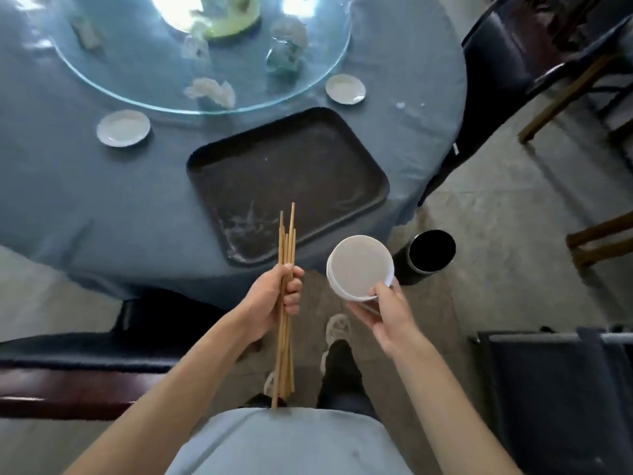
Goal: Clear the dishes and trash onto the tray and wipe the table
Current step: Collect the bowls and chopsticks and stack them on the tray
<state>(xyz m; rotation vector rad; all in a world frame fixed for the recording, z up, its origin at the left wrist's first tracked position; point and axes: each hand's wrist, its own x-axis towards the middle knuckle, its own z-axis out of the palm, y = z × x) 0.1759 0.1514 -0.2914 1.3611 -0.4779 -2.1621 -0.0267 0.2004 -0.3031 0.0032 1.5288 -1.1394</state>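
My left hand (274, 299) grips a bundle of several wooden chopsticks (287, 245), held upright in front of the table's near edge. In my right hand (383, 313) is a white bowl (359, 267), apparently a stack of two, held over the floor beside the table. A dark rectangular tray (373, 186) lies empty on the blue tablecloth (85, 186) just beyond both hands. Two small white saucers (123, 127) (345, 88) sit on the cloth. Crumpled tissues (212, 90) (291, 32) lie on the glass turntable (137, 77).
A black cylindrical bin (428, 255) stands on the floor right of the tray. Dark chairs stand at the upper right (513, 63), lower right (565, 389) and lower left (85, 354). A green centrepiece (233, 15) is on the turntable. My shoe (337, 329) is below the bowl.
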